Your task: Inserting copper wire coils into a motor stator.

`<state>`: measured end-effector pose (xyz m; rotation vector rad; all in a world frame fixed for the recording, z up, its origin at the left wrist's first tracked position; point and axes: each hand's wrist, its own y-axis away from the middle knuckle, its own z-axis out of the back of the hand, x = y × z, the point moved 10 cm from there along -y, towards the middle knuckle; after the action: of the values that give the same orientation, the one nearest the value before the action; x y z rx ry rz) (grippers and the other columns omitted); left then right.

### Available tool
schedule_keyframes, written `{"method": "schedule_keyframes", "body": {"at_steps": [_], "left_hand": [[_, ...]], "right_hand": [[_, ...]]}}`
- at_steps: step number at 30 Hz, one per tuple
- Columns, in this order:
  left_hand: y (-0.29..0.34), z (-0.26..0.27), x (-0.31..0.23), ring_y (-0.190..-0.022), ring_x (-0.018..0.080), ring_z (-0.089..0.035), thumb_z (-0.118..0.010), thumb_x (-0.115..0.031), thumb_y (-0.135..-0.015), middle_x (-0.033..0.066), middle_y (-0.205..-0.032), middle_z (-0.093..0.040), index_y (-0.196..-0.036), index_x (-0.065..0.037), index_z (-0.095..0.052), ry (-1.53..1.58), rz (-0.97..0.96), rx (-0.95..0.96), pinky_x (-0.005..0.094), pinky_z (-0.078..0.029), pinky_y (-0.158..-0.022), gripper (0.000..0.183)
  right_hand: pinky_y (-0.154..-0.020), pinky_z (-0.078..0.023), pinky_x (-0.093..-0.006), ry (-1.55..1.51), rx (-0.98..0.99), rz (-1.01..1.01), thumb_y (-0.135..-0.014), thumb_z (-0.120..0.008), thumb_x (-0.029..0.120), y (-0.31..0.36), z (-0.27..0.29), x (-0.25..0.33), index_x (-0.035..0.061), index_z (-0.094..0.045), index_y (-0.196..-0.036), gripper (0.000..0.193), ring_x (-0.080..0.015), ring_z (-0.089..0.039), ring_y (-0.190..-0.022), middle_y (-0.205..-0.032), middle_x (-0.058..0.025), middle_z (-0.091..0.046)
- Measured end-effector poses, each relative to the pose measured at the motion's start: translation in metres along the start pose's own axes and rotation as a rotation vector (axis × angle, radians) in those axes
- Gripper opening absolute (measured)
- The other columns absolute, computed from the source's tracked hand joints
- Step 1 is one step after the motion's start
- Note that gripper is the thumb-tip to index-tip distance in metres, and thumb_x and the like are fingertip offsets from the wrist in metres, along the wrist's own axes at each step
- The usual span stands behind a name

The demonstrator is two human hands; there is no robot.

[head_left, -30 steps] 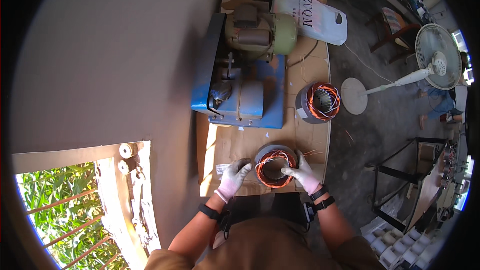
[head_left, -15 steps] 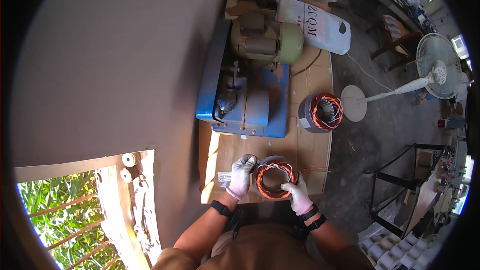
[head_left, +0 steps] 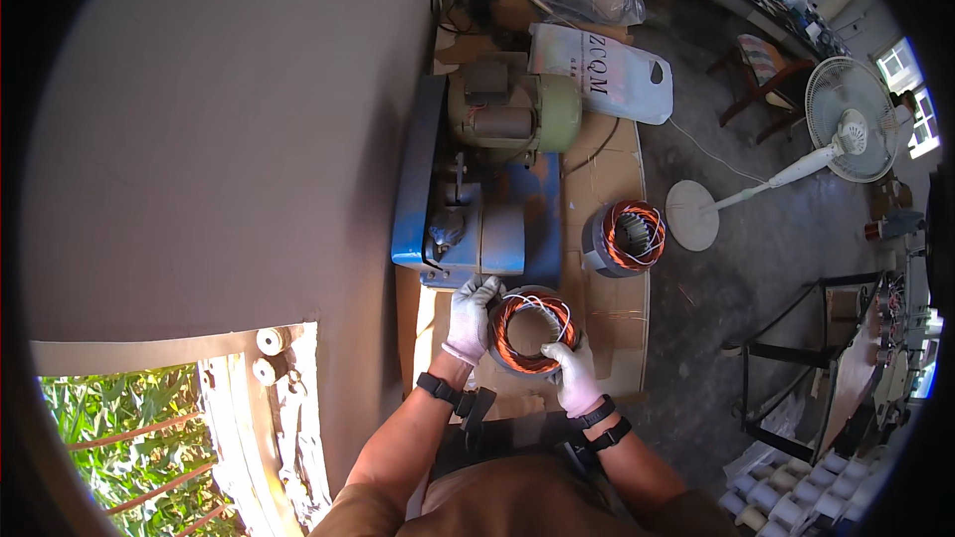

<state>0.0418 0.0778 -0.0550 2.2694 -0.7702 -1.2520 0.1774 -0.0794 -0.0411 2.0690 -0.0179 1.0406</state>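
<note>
A motor stator (head_left: 505, 346), ring-shaped with a grey outer shell, orange-copper windings and white lacing, is held up over the bench in front of the blue machine. My left hand (head_left: 470, 320), in a whitish glove, has its fingers curled at the stator's upper left edge. On the lower right side, my gloved right hand (head_left: 574, 376) grips the ring, thumb over the windings and fingers round the outside. A second stator (head_left: 600, 249) of the same kind lies farther right on the bench, its bore and windings facing right.
The blue machine (head_left: 502, 239) with its green motor (head_left: 557, 111) fills the left of the cardboard-covered bench (head_left: 612, 363). Behind lies a white plastic bag (head_left: 637, 94). Right of the bench stand a floor fan (head_left: 693, 216) and a black metal frame (head_left: 776, 350); a window opening is at lower left.
Both hands have carried the stator forward, closer to the blue machine. My left hand's fingers have moved up along its left edge. The whole view has shifted slightly.
</note>
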Motion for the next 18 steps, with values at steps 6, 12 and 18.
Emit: {"method": "schedule_keyframes", "body": {"at_steps": [6, 12, 18], "left_hand": [[-0.005, 0.007, 0.006, -0.07, 0.0096, -0.057, -0.062, -0.011, -0.105, 0.0006, -0.079, -0.063, -0.095, -0.003, -0.069, -0.018, -0.017, -0.004, 0.0246, -0.049, -0.066, 0.014], [0.004, 0.01, 0.014, -0.072, 0.0079, -0.056, -0.062, -0.011, -0.105, -0.0012, -0.083, -0.064, -0.1, -0.003, -0.07, 0.013, -0.018, 0.015, 0.0252, -0.05, -0.068, 0.012], [-0.005, 0.01, 0.013, -0.072, 0.0093, -0.059, -0.064, -0.01, -0.104, 0.0013, -0.084, -0.067, -0.099, -0.003, -0.07, 0.03, -0.02, -0.019, 0.0254, -0.052, -0.068, 0.01]], "right_hand": [[-0.099, -0.052, -0.0328, -0.044, 0.003, -0.04, -0.086, -0.066, -0.003, -0.005, 0.001, -0.004, 0.0012, -0.057, -0.132, 0.048, -0.0168, -0.064, -0.11, -0.122, -0.0065, -0.066], [-0.099, -0.052, -0.0328, -0.036, -0.015, -0.01, -0.086, -0.066, -0.003, 0.004, 0.005, -0.006, 0.0018, -0.055, -0.136, 0.051, -0.0164, -0.064, -0.111, -0.123, -0.006, -0.065], [-0.097, -0.053, -0.0323, -0.068, -0.006, -0.019, -0.086, -0.065, -0.005, -0.001, 0.001, -0.001, 0.0023, -0.059, -0.131, 0.046, -0.0156, -0.065, -0.108, -0.12, -0.0055, -0.067]]}}
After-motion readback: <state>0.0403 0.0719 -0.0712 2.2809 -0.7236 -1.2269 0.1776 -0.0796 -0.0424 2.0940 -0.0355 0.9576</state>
